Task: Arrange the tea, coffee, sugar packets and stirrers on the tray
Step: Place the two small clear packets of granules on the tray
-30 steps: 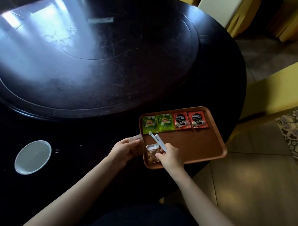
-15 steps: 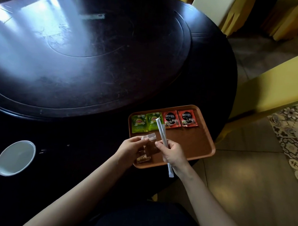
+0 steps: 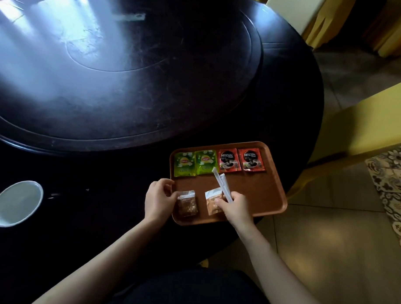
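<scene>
An orange-brown tray (image 3: 271, 190) lies at the near right edge of the dark round table. Along its far side sit two green tea packets (image 3: 195, 163) and two red coffee packets (image 3: 240, 159) in a row. Two clear sugar packets lie at its near left: one (image 3: 187, 203) under the fingertips of my left hand (image 3: 158, 199), the other (image 3: 212, 201) under the thumb of my right hand (image 3: 236, 206). My right hand also grips two white wrapped stirrers (image 3: 221, 183), which slant up toward the tea packets.
A white bowl (image 3: 16, 203) stands on the table at the near left. A small pale strip (image 3: 131, 17) lies far across the table on the raised turntable (image 3: 129, 69). Yellow chairs (image 3: 364, 125) stand to the right over a tiled floor.
Both sugar packets now lie apart on the tray's near left instead of being held together. My right hand has lowered the stirrers, which now slant lower over the tray.
</scene>
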The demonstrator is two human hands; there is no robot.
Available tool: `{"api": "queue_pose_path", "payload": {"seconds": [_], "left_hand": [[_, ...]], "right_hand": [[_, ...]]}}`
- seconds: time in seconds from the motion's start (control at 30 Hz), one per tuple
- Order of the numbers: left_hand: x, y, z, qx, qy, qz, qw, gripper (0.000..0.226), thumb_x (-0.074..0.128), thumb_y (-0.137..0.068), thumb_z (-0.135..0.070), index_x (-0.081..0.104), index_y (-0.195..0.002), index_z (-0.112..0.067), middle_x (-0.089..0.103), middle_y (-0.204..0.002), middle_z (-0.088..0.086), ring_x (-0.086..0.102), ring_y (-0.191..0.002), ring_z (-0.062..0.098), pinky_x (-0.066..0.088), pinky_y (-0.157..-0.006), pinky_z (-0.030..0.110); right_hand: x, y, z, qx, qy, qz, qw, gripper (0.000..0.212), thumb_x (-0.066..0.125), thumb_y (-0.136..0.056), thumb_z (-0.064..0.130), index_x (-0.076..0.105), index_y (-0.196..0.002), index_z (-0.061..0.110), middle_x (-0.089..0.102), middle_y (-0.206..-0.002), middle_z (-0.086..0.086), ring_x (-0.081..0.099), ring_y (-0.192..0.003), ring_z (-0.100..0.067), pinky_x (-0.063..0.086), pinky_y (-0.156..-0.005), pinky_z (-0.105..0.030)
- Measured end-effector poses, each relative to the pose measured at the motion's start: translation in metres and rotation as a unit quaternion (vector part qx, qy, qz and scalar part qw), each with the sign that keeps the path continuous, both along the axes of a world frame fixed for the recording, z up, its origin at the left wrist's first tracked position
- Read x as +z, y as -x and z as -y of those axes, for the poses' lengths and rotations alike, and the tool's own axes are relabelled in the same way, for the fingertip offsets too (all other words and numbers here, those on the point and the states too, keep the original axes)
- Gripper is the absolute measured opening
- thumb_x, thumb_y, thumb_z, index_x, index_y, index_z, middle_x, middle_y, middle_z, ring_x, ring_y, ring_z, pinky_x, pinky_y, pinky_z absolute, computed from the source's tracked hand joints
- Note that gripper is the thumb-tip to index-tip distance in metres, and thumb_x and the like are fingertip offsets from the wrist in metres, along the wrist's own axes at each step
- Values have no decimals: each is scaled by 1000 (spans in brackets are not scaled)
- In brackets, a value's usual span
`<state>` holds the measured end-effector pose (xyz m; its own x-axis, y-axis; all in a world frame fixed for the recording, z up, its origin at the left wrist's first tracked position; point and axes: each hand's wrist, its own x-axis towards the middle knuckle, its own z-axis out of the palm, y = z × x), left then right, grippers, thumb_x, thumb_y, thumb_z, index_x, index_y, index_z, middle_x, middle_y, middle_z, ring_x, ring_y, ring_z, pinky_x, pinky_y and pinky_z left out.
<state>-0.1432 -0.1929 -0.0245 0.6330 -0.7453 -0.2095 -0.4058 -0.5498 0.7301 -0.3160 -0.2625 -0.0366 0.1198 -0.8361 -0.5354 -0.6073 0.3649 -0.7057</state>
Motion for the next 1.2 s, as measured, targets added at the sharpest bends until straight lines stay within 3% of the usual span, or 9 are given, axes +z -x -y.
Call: {"api": "queue_pose_path", "payload": {"seconds": [0.13, 0.33, 0.57, 0.73, 1.07, 1.2], "left_hand": [[-8, -5, -6, 22, -45, -28, 998, 38, 69, -77, -21, 57, -111, -10, 56, -95, -1, 53, -84, 10, 36, -63, 15], [-11, -6, -4, 22, -45, -52, 997, 28, 68, -77, -14, 62, -104, -10, 60, -87, 0, 54, -76, 8, 37, -57, 11], [-12, -7, -4, 21, -43, -64, 997, 28, 68, -76, -13, 62, -104, -11, 61, -88, 0, 55, -73, 5, 38, -56, 12], [-12, -7, -4, 23, -43, -68, 996, 30, 69, -76, -13, 62, -105, -10, 63, -88, 2, 59, -80, 12, 43, -61, 15], [-10, -6, -5, 23, -40, -68, 997, 29, 69, -76, -12, 61, -104, -11, 58, -77, -7, 57, -74, 8, 42, -59, 14], [-10, -7, -5, 22, -40, -70, 997, 29, 69, -76, -13, 61, -104, -11, 56, -77, -8, 57, -75, 9, 43, -60, 15]], "right_hand": [[0, -7, -3, 50, 80, -105, 990, 23, 68, -79, 28, 52, -79, 12, 57, -82, -2, 59, -73, -19, 52, -64, -35], [4, -8, -3, 104, 115, -174, 973, 24, 63, -83, 32, 54, -85, 10, 63, -90, -6, 54, -75, -20, 44, -62, -31], [2, -10, -5, 128, 120, -178, 968, 26, 63, -82, 36, 55, -87, 12, 63, -92, -7, 60, -80, -22, 50, -65, -34], [2, -10, -6, 121, 126, -173, 969, 25, 63, -82, 35, 56, -88, 12, 63, -93, -6, 60, -82, -22, 52, -68, -35], [4, -10, -7, 120, 123, -163, 972, 29, 66, -79, 37, 55, -87, 11, 61, -92, -6, 58, -79, -20, 49, -64, -32], [5, -11, -10, 121, 131, -173, 969, 29, 63, -82, 36, 55, -90, 10, 61, -96, -7, 51, -76, -18, 42, -62, -29]]}}
